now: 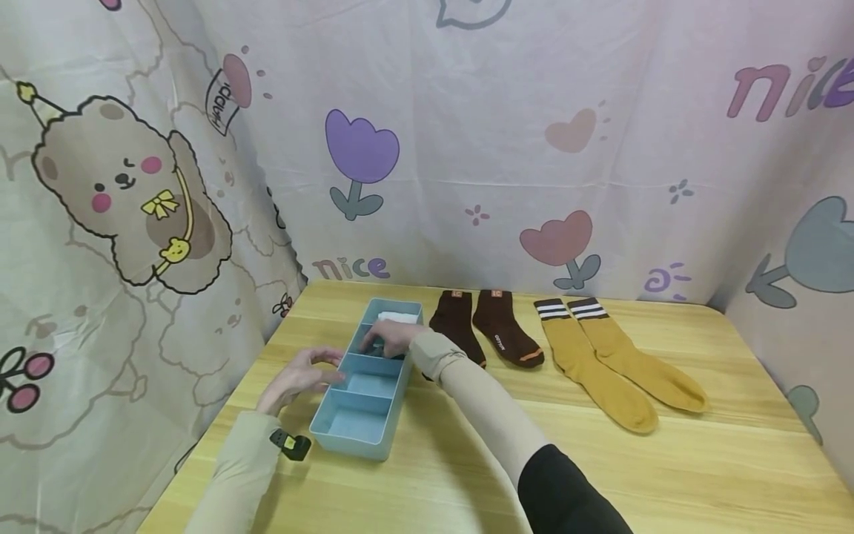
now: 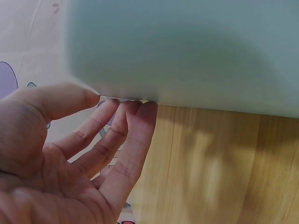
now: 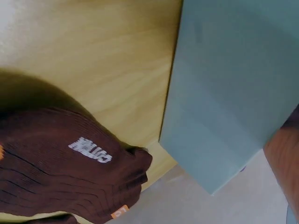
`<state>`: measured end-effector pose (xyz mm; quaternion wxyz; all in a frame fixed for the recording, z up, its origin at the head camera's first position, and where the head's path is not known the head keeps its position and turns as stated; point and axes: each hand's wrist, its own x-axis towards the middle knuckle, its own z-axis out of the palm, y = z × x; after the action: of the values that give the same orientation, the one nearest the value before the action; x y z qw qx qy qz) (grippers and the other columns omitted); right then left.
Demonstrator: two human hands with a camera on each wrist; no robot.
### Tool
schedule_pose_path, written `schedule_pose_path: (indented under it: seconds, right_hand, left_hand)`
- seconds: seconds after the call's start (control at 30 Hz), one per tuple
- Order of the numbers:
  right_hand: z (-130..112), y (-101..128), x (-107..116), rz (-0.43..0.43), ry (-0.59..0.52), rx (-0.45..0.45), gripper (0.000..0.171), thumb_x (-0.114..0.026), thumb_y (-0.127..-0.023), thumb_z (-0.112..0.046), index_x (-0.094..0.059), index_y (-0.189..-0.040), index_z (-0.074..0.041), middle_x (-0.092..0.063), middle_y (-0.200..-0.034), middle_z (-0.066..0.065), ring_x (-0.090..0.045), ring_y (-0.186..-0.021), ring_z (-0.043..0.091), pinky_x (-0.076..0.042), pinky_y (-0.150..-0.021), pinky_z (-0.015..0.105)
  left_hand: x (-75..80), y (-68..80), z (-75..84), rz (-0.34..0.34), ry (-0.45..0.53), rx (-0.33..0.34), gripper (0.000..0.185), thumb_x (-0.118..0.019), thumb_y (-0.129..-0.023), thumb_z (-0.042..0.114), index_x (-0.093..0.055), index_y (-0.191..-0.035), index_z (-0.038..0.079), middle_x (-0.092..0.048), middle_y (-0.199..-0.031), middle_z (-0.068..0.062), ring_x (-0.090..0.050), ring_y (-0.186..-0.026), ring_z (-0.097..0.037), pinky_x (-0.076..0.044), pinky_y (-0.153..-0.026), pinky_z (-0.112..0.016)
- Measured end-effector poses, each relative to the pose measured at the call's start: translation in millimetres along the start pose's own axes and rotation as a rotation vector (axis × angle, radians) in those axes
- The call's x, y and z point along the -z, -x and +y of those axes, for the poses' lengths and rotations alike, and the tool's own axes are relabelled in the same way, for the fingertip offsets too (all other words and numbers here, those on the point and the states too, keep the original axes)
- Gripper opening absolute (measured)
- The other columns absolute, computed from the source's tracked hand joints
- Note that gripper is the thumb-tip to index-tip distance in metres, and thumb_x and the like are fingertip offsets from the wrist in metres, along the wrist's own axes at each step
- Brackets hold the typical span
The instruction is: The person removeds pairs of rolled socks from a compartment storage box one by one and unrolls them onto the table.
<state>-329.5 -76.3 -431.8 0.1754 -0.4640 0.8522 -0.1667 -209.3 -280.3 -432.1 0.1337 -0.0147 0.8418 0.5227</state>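
Observation:
A long pale-blue divided box (image 1: 353, 447) stands on the left part of the table. My right hand (image 1: 395, 337) reaches down into its second compartment from the back, over a dark, apparently cloth item (image 1: 377, 344). Whether the fingers pinch or press it is hidden. Something white, folded (image 1: 399, 317), lies in the farthest compartment; the two nearer compartments show bare floors. With fingers slightly bent, my left hand (image 1: 303, 378) touches the box's left side. The left wrist view shows its fingertips (image 2: 148, 112) at the box's lower edge.
Two dark brown socks (image 1: 507, 334) lie flat just right of the box, one partly behind my right wrist. Farther right are two mustard-yellow socks (image 1: 600, 374) with striped cuffs. Printed curtains (image 1: 467, 148) hang behind and beside the wooden table (image 1: 467, 475).

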Motion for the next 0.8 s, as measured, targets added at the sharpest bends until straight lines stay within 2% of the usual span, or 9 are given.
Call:
schedule_pose_path:
  seconds: [0.17, 0.3, 0.43, 0.57, 0.7, 0.8]
  right_hand:
    - [1.5, 8.9, -0.9, 0.075, -0.011, 0.094, 0.042, -0.063, -0.087, 0.008, -0.070, -0.125, -0.008, -0.071, -0.127, 0.006, -0.061, -0.109, 0.014, -0.051, -0.099, 0.024]
    - [0.5, 19.0, 2.4, 0.169, -0.068, 0.119, 0.039, -0.062, -0.089, 0.005, -0.070, -0.126, -0.006, -0.071, -0.124, 0.008, -0.056, -0.100, 0.014, -0.049, -0.091, 0.022]
    - [-0.6, 27.7, 4.9, 0.276, -0.209, 0.129, 0.039, -0.062, -0.090, 0.005, -0.068, -0.128, -0.006, -0.071, -0.124, 0.010, -0.053, -0.090, 0.013, -0.044, -0.076, 0.018]
    - [-3.0, 40.0, 7.6, 0.360, -0.395, 0.165, 0.039, -0.061, -0.091, 0.005, -0.067, -0.129, -0.005, -0.070, -0.124, 0.014, -0.058, -0.083, 0.011, -0.046, -0.069, 0.017]
    - [-5.5, 55.2, 10.6, 0.437, -0.501, 0.219, 0.038, -0.062, -0.092, 0.004, -0.066, -0.129, -0.005, -0.069, -0.127, 0.015, -0.060, -0.090, 0.009, -0.050, -0.074, 0.017]
    - [-7.0, 69.2, 11.3, 0.477, -0.553, 0.268, 0.038, -0.063, -0.092, 0.005, -0.065, -0.129, -0.004, -0.067, -0.130, 0.016, -0.062, -0.100, 0.012, -0.053, -0.082, 0.020]
  left_hand:
    - [-0.8, 1.0, 1.6, 0.014, -0.035, 0.004, 0.051, -0.073, -0.087, 0.005, -0.055, -0.133, -0.007, -0.059, -0.121, -0.022, -0.060, -0.103, -0.023, -0.059, -0.083, -0.039]
    - [-0.9, 1.8, 4.4, 0.037, -0.065, 0.003, 0.051, -0.074, -0.086, 0.007, -0.056, -0.132, -0.005, -0.060, -0.119, -0.021, -0.059, -0.105, -0.025, -0.057, -0.081, -0.038]
    - [-1.0, 4.7, 5.1, 0.048, -0.095, -0.018, 0.052, -0.074, -0.086, 0.007, -0.056, -0.133, -0.006, -0.060, -0.119, -0.022, -0.060, -0.104, -0.026, -0.058, -0.082, -0.041]
    - [-1.7, 8.4, 10.4, 0.085, -0.202, -0.069, 0.053, -0.075, -0.087, 0.009, -0.054, -0.132, -0.008, -0.061, -0.118, -0.027, -0.063, -0.101, -0.032, -0.058, -0.083, -0.043]
    - [-7.5, 13.2, 25.8, 0.149, -0.325, -0.146, 0.055, -0.076, -0.087, 0.012, -0.053, -0.133, -0.009, -0.061, -0.117, -0.029, -0.064, -0.103, -0.041, -0.056, -0.083, -0.045]
    - [-18.9, 17.7, 40.1, 0.189, -0.351, -0.185, 0.056, -0.076, -0.088, 0.013, -0.053, -0.135, -0.007, -0.062, -0.117, -0.028, -0.067, -0.104, -0.042, -0.059, -0.082, -0.044]
